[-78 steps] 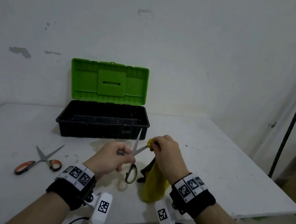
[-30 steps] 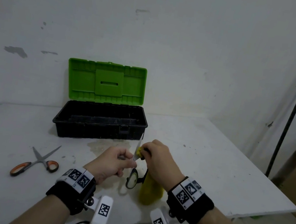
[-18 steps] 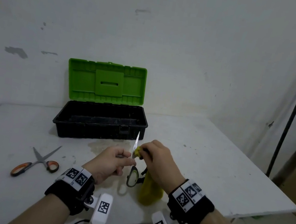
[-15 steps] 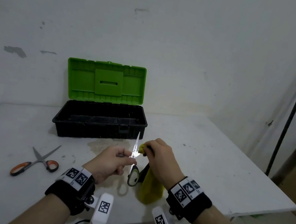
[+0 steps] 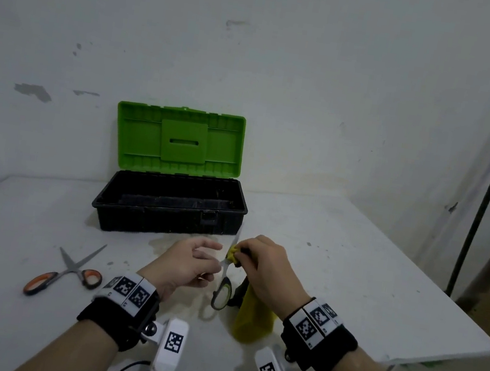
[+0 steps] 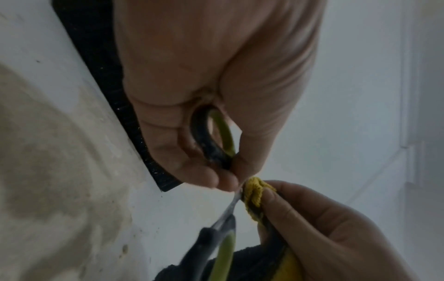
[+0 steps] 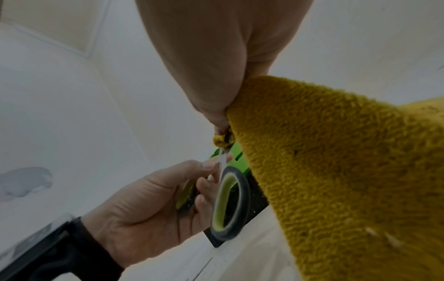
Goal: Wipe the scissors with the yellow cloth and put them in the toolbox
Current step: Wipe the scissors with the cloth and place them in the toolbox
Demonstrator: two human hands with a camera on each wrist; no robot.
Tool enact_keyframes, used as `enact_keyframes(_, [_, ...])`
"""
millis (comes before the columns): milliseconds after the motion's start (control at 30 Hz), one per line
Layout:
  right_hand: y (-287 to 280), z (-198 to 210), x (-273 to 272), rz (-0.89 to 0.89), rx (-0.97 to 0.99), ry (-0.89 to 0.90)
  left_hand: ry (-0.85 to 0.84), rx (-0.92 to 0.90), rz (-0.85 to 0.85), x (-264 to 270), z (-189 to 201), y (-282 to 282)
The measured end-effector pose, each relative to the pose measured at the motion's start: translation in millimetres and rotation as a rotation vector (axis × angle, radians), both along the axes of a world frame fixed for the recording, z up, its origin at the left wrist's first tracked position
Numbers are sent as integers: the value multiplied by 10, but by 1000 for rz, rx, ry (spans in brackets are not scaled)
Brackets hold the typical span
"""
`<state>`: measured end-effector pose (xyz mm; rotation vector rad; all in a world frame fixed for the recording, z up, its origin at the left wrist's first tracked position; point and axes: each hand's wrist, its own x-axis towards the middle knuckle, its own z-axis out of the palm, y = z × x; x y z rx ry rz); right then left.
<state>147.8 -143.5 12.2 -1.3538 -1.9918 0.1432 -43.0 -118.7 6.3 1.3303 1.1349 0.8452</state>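
While the orange-handled scissors (image 5: 63,272) lie flat on the white surface (image 5: 351,274) at the lower left of the head view, slightly parted and well apart from both hands, the open toolbox (image 5: 171,203) stands behind them toward the middle, its green lid (image 5: 179,140) upright against the wall (image 5: 289,49) and its black tray facing up. Just in front of the toolbox, near the centre of the frame, the left hand (image 5: 184,263) holds the black-and-green scissors (image 5: 223,290) above the surface: the left wrist view shows one handle loop tucked in its palm, with thumb and fingertips pinching the scissors close to the pivot. Its blades point up and away toward the toolbox front, and the other handle loop hangs down toward the viewer. Immediately right of that, the right hand (image 5: 266,271) is closed round the yellow cloth (image 5: 252,320), its thumb and fingers pinching a bunched fold of it against the blade just beside the left fingertips. Most of the cloth hangs down below that hand toward the surface. At the far right of the frame a dark pole (image 5: 486,202) leans against the wall.
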Motion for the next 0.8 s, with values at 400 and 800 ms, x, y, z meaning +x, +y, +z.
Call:
enact_keyframes(400, [26, 0, -12, -118, 46, 97, -282, 17, 167, 102, -79, 6])
enact_keyframes(800, [-54, 46, -89, -106, 48, 86, -517, -43, 254, 242, -83, -117])
